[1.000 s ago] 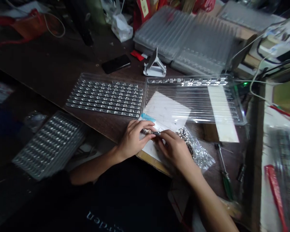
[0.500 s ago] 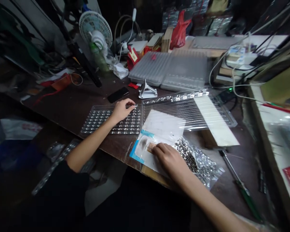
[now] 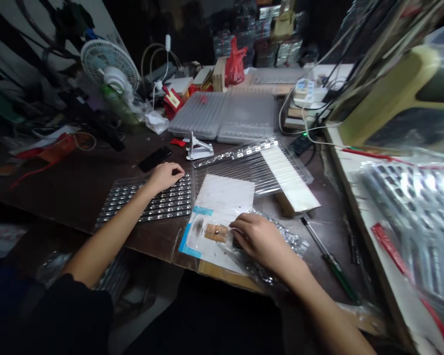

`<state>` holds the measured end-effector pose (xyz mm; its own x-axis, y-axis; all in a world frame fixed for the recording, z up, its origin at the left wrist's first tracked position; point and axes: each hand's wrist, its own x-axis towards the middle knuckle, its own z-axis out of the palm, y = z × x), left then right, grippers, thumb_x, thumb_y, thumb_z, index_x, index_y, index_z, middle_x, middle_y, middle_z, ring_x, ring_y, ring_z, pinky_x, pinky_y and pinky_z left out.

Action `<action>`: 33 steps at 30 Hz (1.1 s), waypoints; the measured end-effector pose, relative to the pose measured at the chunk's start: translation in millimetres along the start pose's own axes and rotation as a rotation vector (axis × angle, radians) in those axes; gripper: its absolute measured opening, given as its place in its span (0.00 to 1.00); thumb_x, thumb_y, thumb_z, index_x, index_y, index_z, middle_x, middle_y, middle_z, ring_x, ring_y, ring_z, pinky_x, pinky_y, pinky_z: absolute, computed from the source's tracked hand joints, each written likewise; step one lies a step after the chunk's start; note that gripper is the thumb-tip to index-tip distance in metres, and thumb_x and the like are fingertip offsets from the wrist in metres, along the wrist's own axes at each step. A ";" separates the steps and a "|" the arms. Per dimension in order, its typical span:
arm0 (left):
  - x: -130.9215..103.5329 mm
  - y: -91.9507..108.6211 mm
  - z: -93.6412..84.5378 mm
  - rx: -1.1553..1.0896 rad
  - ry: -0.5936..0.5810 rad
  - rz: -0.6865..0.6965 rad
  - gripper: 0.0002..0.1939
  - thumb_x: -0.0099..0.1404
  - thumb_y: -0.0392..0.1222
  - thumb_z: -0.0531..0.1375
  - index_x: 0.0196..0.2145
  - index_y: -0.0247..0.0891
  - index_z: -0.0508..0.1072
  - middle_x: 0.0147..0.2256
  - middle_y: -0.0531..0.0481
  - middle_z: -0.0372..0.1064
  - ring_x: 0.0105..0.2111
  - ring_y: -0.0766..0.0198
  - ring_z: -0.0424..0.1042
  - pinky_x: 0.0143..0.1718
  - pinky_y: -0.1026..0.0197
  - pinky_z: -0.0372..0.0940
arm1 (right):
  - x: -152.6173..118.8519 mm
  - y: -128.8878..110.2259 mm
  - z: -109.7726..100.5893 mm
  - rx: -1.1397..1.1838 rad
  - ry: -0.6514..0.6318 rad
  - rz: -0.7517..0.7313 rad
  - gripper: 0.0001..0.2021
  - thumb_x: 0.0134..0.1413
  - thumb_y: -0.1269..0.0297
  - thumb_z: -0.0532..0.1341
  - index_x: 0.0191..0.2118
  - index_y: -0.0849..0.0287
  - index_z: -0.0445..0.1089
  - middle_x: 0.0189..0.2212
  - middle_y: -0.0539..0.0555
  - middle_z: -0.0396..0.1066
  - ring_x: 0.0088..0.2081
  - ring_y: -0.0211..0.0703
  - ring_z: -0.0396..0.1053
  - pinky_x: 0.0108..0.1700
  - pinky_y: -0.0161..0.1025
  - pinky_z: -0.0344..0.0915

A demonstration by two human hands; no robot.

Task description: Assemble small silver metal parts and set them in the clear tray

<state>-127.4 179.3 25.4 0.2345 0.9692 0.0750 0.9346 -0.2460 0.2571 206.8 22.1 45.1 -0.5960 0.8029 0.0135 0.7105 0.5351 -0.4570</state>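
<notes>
My left hand [image 3: 164, 178] rests over the upper right part of a clear tray [image 3: 163, 209] with rows of small shiny metal parts. Its thumb and fingers are pinched together, and anything between them is too small to make out. My right hand [image 3: 257, 236] hovers by the bag of small metal parts [image 3: 294, 239], fingers curled, its fingertips just right of a tan block [image 3: 215, 232]. What those fingers hold, if anything, is hidden. The block lies on a white board [image 3: 225, 195] edged with blue tape.
Behind the board is a ribbed clear tray [image 3: 233, 170] under a white-topped bar [image 3: 290, 182]. A green-handled tool [image 3: 336, 273] lies right. A white stand [image 3: 200, 149], black phone [image 3: 154, 159] and fan [image 3: 111, 66] stand further back.
The view has turned to the right. My right hand has drawn back from the tan block toward the bag of metal parts, uncovering the block. My left hand stays at the tray's upper right.
</notes>
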 end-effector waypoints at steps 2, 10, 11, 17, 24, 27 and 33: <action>3.7 4.5 -2.4 0.075 -0.032 0.005 0.12 0.62 0.46 0.57 0.35 0.40 0.79 0.42 0.46 0.79 0.45 0.53 0.75 0.51 0.56 0.64 | -7.0 6.7 -8.5 -0.020 -0.008 0.026 0.09 0.65 0.69 0.58 0.39 0.60 0.78 0.36 0.56 0.76 0.39 0.44 0.73 0.41 0.38 0.64; 19.7 18.0 -14.5 0.191 -0.050 0.031 0.15 0.61 0.48 0.52 0.38 0.47 0.77 0.40 0.51 0.80 0.40 0.50 0.76 0.43 0.55 0.65 | -32.5 11.6 -14.3 -0.173 -0.121 0.075 0.06 0.52 0.68 0.64 0.36 0.61 0.78 0.35 0.56 0.80 0.36 0.48 0.76 0.35 0.38 0.64; 32.2 24.9 -8.5 0.124 -0.025 0.055 0.15 0.61 0.52 0.52 0.36 0.47 0.77 0.39 0.53 0.80 0.40 0.50 0.76 0.42 0.55 0.65 | -31.7 12.8 -12.3 -0.204 -0.155 0.058 0.07 0.54 0.68 0.61 0.36 0.60 0.78 0.35 0.56 0.80 0.36 0.47 0.76 0.35 0.38 0.64; 87.2 114.6 25.0 0.069 0.143 0.282 0.18 0.63 0.53 0.49 0.40 0.48 0.75 0.42 0.53 0.78 0.44 0.52 0.74 0.47 0.56 0.65 | -27.5 22.8 -2.5 -0.302 -0.219 0.115 0.10 0.56 0.59 0.59 0.37 0.53 0.78 0.37 0.50 0.82 0.34 0.43 0.77 0.27 0.35 0.60; 85.8 133.3 38.4 0.116 0.137 0.322 0.16 0.68 0.46 0.48 0.39 0.43 0.75 0.41 0.47 0.77 0.42 0.53 0.74 0.45 0.56 0.65 | -30.8 21.7 -4.7 -0.312 -0.225 0.090 0.14 0.60 0.56 0.52 0.42 0.48 0.75 0.41 0.46 0.82 0.38 0.41 0.77 0.29 0.34 0.62; 83.8 133.6 39.6 0.084 0.121 0.336 0.16 0.68 0.47 0.50 0.43 0.41 0.74 0.44 0.45 0.76 0.44 0.52 0.73 0.46 0.55 0.65 | -30.6 17.3 -9.5 -0.309 -0.209 0.078 0.15 0.61 0.52 0.54 0.45 0.48 0.74 0.44 0.47 0.81 0.38 0.41 0.76 0.31 0.34 0.62; 73.9 143.5 26.6 -0.047 0.162 0.297 0.11 0.66 0.43 0.52 0.36 0.39 0.74 0.41 0.44 0.76 0.43 0.53 0.74 0.45 0.57 0.66 | -25.5 10.4 -14.8 -0.216 -0.175 0.159 0.06 0.55 0.61 0.64 0.37 0.53 0.78 0.36 0.48 0.81 0.37 0.42 0.77 0.33 0.32 0.63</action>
<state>31.1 215.8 42.2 0.4453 0.8421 0.3042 0.8178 -0.5209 0.2448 234.9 11.0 53.1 -0.5127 0.8339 -0.2045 0.8519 0.4645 -0.2418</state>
